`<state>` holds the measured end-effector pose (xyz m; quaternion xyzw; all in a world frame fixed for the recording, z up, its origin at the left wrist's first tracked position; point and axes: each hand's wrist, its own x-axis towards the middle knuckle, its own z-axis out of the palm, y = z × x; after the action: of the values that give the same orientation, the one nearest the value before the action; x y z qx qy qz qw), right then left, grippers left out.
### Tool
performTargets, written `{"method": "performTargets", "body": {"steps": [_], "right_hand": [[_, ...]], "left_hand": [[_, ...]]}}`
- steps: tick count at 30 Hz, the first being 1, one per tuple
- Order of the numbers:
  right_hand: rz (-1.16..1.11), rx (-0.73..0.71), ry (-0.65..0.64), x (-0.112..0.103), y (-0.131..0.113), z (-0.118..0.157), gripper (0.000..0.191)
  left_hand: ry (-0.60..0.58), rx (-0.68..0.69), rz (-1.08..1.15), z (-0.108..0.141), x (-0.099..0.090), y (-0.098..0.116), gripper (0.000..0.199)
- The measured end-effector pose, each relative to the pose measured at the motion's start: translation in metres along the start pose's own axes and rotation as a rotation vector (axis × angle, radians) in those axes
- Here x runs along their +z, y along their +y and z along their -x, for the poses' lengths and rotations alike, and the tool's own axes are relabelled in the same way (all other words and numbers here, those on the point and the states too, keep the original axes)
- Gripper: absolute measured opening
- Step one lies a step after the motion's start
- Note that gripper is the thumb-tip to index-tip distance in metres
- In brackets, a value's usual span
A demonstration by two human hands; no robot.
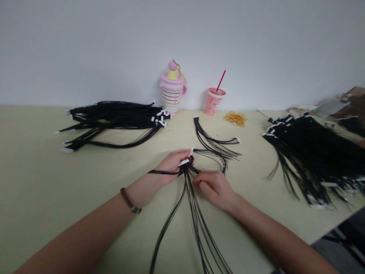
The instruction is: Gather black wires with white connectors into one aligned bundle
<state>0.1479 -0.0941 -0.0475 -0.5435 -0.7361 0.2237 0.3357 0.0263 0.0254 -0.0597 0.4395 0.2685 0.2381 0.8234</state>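
Observation:
Near the middle of the table, my left hand (173,166) is closed around the connector end of a black wire harness (195,213). A white connector (184,162) shows at its fingers, and several thin black wires hang from there toward the front edge. Close beside it, my right hand (214,187) is closed, with fingertips pinching some of the harness wires just right of the connector. Another black wire bundle (209,142) with a white end lies just beyond my hands; some wires curve behind my right hand, and I cannot tell which harness they belong to.
A pile of black harnesses (114,118) lies at the back left and a larger pile (316,152) at the right. Against the wall stand a striped pink-lidded mug (171,93) and a pink cup with a straw (213,102). Yellow rubber bands (235,118) lie beside the cup.

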Motion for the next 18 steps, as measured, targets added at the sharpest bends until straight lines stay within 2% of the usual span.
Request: {"method": "performTargets", "body": {"steps": [9,18], "right_hand": [[0.069,0.193,0.208,0.019,0.0,-0.014,0.025],[0.232,0.114,0.138,0.008,-0.002,-0.014,0.021]], "left_hand": [[-0.038,0.145,-0.039,0.005,0.008,-0.007,0.025],[-0.084,0.141,-0.16,0.005,0.005,-0.011,0.02]]}}
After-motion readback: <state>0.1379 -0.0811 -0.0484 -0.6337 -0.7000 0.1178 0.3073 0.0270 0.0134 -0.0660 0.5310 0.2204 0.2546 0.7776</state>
